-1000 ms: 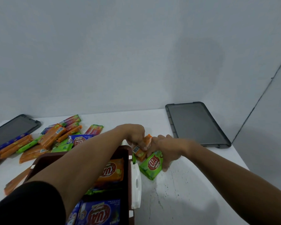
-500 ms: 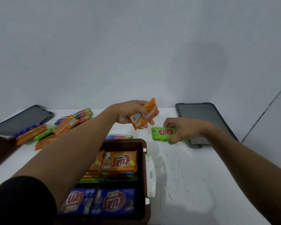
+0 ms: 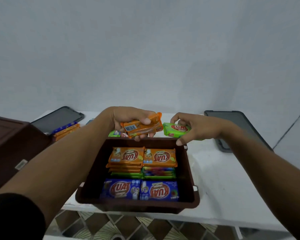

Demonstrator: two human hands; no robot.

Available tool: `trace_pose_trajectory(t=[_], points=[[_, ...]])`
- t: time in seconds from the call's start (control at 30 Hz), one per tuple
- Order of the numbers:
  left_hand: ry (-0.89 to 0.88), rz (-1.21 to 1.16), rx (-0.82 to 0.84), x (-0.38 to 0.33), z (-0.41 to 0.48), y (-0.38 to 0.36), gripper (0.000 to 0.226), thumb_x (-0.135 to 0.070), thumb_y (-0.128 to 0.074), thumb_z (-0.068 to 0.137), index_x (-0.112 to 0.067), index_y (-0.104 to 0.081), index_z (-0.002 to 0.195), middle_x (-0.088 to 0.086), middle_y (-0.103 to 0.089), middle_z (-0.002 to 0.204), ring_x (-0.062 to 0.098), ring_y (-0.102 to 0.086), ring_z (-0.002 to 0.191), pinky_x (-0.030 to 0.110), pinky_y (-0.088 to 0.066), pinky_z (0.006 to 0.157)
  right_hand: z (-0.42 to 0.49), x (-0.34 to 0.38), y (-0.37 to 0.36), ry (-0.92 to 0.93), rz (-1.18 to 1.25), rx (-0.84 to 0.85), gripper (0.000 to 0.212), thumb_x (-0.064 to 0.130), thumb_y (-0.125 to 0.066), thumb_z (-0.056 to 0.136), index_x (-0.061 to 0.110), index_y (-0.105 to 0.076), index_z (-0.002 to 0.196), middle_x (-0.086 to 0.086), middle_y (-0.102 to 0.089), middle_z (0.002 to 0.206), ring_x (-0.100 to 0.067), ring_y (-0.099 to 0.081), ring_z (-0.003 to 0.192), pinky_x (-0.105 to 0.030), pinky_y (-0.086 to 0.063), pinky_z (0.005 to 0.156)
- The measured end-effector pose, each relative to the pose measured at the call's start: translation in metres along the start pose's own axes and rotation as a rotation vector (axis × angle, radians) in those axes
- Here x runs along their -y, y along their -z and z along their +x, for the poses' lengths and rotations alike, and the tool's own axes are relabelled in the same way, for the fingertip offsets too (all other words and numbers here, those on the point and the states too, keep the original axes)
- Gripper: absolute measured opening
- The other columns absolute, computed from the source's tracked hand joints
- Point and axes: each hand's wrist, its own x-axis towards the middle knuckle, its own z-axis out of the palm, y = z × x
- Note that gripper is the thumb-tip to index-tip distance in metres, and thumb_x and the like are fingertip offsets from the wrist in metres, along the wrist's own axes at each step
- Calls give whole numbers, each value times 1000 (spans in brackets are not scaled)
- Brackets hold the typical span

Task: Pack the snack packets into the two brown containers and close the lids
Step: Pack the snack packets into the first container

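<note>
An open brown container point(image 3: 189, 172) stands at the table's near edge, holding stacked orange, green and blue snack packets point(image 3: 142, 172). Above its far rim my left hand point(image 3: 130, 120) grips a small stack of orange packets point(image 3: 140, 127). Just to the right, my right hand point(image 3: 194, 127) pinches a green packet point(image 3: 177, 129) over the container's far right corner. A second brown container point(image 3: 12, 146) sits at the left, partly out of view. More loose packets point(image 3: 66, 129) lie on the table behind my left arm, partly hidden.
Two dark grey lids lie flat on the white table: one at the back left point(image 3: 59, 118), one at the back right point(image 3: 232, 125). A plain wall rises behind the table. Patterned floor tiles point(image 3: 128, 226) show below the table's near edge.
Both hands have carried their packets back toward me, over the container's far rim. The camera has tilted down, so the whole container and the floor are in view.
</note>
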Motion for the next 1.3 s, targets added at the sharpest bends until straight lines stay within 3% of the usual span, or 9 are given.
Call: trace_pose_trajectory(t=[0.13,0.2,0.33,0.43,0.57,0.77,1.03,1.2,1.3], points=[[45,86,22,16,-31,-12,57,-33,-87,75,-9,-52,112,18,-62,109,27,-59,84,36,-53,70,-1,17,-27,7,-41,9,46,26,-85,80,25,-58,117,3,-73,108,-17,-72,96,-42,-60,82],[62,107,42,23,-46,-21,49,-31,-88,75,-10,-56,105,17,-63,106,30,-59,85,37,-53,75,-4,27,-42,5,-64,23,45,24,-85,79,25,-59,116,5,-73,109,-15,-72,99,-38,-60,85],[134,164,39,35,-71,-42,45,-19,-91,69,-11,-53,92,9,-67,93,21,-65,80,28,-56,66,-10,45,-74,-7,-106,51,53,28,-89,73,30,-57,115,12,-71,110,-9,-70,98,-27,-59,79],[202,375,-12,43,-83,-64,37,-11,-84,76,-14,-51,90,0,-58,86,15,-54,78,25,-48,64,-14,52,-97,-35,-179,61,57,37,-91,68,37,-55,113,13,-68,111,-7,-68,98,-24,-56,77],[323,687,-72,53,-86,-88,35,-15,-84,81,-19,-51,93,-14,-54,73,7,-46,68,25,-40,60,-19,53,-128,-76,-289,87,54,42,-86,71,40,-56,115,13,-63,114,-8,-63,99,-33,-55,88],[295,819,-205,64,-90,-100,33,-32,-84,80,-21,-57,96,0,-57,96,18,-52,84,36,-45,70,-26,50,-144,-114,-193,2,54,36,-85,77,33,-56,123,13,-57,119,-7,-58,104,-26,-49,90],[257,657,-317,78,-94,-95,36,-24,-84,81,-22,-64,112,-2,-66,110,23,-64,104,46,-55,94,-17,41,-148,-152,-83,13,40,35,-83,80,33,-65,115,9,-67,116,-11,-65,107,-39,-53,100],[575,861,-129,69,-74,-96,61,-49,-69,89,-35,-47,145,-1,-51,138,24,-51,126,46,-45,110,-5,41,-156,-260,-324,120,55,47,-64,94,35,-47,145,8,-50,141,-16,-48,127,-36,-38,111],[665,832,-26,64,-66,-96,61,-44,-65,93,-43,-41,150,2,-47,138,28,-49,127,47,-44,109,0,43,-152,-327,-276,178,53,50,-65,93,39,-51,143,8,-50,138,-17,-45,126,-37,-33,112]])
